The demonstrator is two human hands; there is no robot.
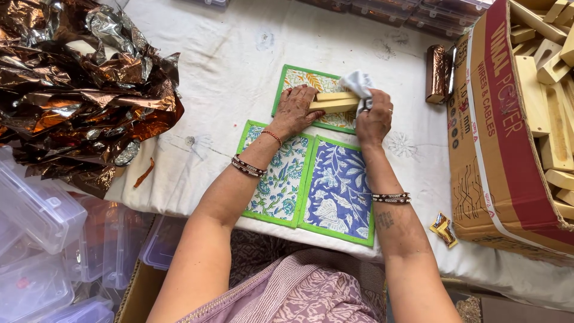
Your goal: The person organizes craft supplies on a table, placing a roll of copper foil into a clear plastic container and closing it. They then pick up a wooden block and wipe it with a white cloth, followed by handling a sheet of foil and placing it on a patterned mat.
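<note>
My left hand grips one end of a pale wooden block, holding it over an orange-leaf printed mat with a green border. My right hand presses a small white cloth against the block's other end. Two more green-bordered mats lie nearer me: one with a teal flower print and one blue with white flowers. Both wrists wear bead bracelets.
A heap of crumpled copper foil fills the left. Clear plastic boxes are stacked at lower left. A cardboard carton of wooden blocks stands at right, with a foil-wrapped block beside it and a foil scrap below.
</note>
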